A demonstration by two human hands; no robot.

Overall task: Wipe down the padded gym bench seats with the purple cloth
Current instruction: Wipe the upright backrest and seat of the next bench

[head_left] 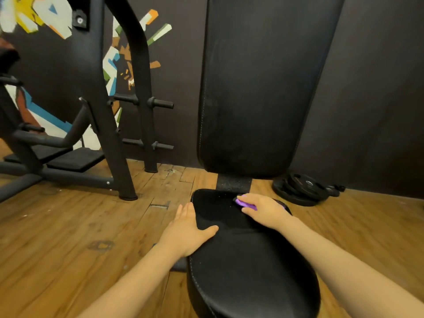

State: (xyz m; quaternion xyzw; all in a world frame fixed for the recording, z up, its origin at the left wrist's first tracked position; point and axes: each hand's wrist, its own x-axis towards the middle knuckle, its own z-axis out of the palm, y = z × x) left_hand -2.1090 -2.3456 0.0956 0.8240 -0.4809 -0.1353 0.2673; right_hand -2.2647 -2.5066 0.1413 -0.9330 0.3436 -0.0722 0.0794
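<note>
A black padded bench seat [247,267] runs from the bottom centre up toward a tall black back pad [259,88] that stands upright behind it. My right hand [266,211] lies flat on the far right part of the seat and presses the purple cloth [245,203] against the pad; only a small purple strip shows past the fingers. My left hand [187,228] rests on the seat's left edge, fingers straight along the side and thumb on top of the pad.
A black steel machine frame [107,125] with weight pegs stands to the left on the wooden floor [68,226]. Black weight plates [302,189] lie against the dark wall at the right, behind the seat.
</note>
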